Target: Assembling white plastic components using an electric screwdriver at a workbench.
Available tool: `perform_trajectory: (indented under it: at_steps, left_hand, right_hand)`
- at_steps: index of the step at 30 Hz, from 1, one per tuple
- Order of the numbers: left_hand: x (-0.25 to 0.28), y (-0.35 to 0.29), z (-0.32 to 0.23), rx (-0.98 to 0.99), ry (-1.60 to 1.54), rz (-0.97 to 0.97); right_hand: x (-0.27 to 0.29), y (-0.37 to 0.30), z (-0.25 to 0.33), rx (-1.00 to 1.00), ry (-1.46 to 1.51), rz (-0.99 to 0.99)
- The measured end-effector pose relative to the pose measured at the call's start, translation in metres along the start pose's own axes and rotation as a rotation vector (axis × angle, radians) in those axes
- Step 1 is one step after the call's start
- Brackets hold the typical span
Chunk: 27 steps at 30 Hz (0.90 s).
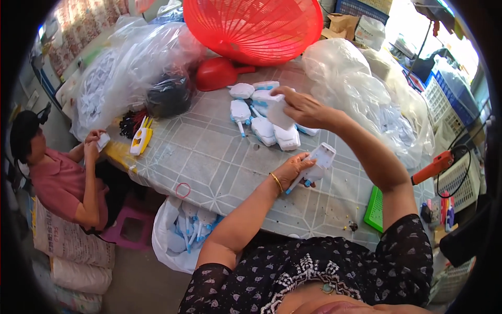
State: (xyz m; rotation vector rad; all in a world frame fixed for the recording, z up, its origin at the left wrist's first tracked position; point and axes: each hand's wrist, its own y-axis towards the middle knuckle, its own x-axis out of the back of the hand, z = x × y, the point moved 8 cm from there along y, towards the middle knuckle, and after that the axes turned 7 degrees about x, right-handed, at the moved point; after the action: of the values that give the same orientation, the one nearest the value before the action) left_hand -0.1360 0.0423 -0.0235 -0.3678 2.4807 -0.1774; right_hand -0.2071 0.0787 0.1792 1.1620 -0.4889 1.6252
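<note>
My left hand (293, 170), with a bangle at its wrist, grips a white plastic housing (323, 156) that has a blue rod-like part at its lower end. Farther off, my right hand (308, 109) reaches over a group of white and blue plastic units (263, 131) lying on the table. Its fingers close on a pale, slightly blurred white piece (282, 118); the exact kind is unclear. One unit (240, 112) in the group has a blue stem pointing toward me.
A red basket (251, 26) and red dipper (215, 74) stand at the back. Plastic bags (345, 73) flank the table (209, 152). A yellow-white unit (141, 138) lies near a seated co-worker (65, 178). A green basket (374, 209) and orange-handled tool (434, 166) are right; a bag of units (175, 243) hangs below.
</note>
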Motion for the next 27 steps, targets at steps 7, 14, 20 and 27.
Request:
perform_trajectory:
  at_steps: [7,14,20,27]
  left_hand:
    - [-0.009,-0.002,-0.002,-0.049,0.1,0.065]
    - [-0.011,0.006,0.008,0.058,0.114,0.103]
    - [-0.019,0.0,0.011,0.098,0.102,0.104]
    - [-0.023,-0.006,0.013,0.122,0.169,0.069]
  right_hand:
    - [0.012,-0.126,-0.024,-0.172,0.059,0.169]
    - [-0.004,-0.179,-0.053,-0.295,0.061,-0.064]
    - [-0.024,-0.208,-0.046,-0.138,-0.043,-0.11]
    - [-0.032,-0.217,-0.035,-0.048,-0.003,-0.043]
